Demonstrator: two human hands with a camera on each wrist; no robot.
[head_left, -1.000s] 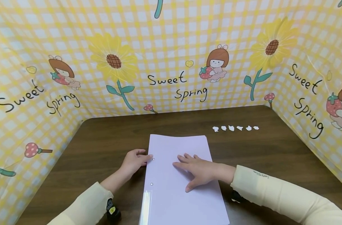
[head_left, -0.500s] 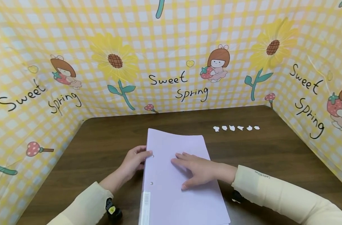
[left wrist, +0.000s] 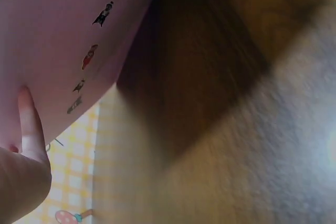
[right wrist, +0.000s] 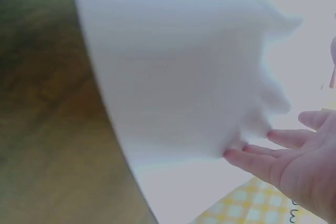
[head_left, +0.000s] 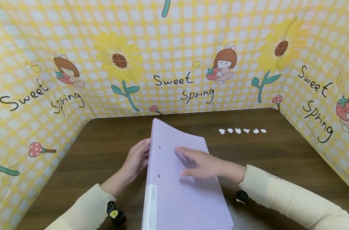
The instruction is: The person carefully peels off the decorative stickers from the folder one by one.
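A pale lilac ring binder (head_left: pixel 188 191) is tilted in front of me, its left spine edge raised off the table. My left hand (head_left: pixel 137 158) is at the spine. In the left wrist view, a straight finger (left wrist: pixel 31 124) of it presses the binder's lower face, where several small figure stickers (left wrist: pixel 89 56) run in a row. My right hand (head_left: pixel 206 163) is spread over the top cover, its fingertips (right wrist: pixel 231 154) right at the surface in the right wrist view. Two metal rivets and a white spine label (head_left: pixel 150 204) show near the left edge.
Several small white scraps (head_left: pixel 238 131) lie in a row at the back right of the dark wooden table (head_left: pixel 105 137). A yellow checked cloth (head_left: pixel 174 64) with printed flowers and figures stands around the table's back and sides.
The binder's left edge has risen and its far left corner has tipped up. My left thumb has left the top cover, and the right hand has shifted slightly away from me.
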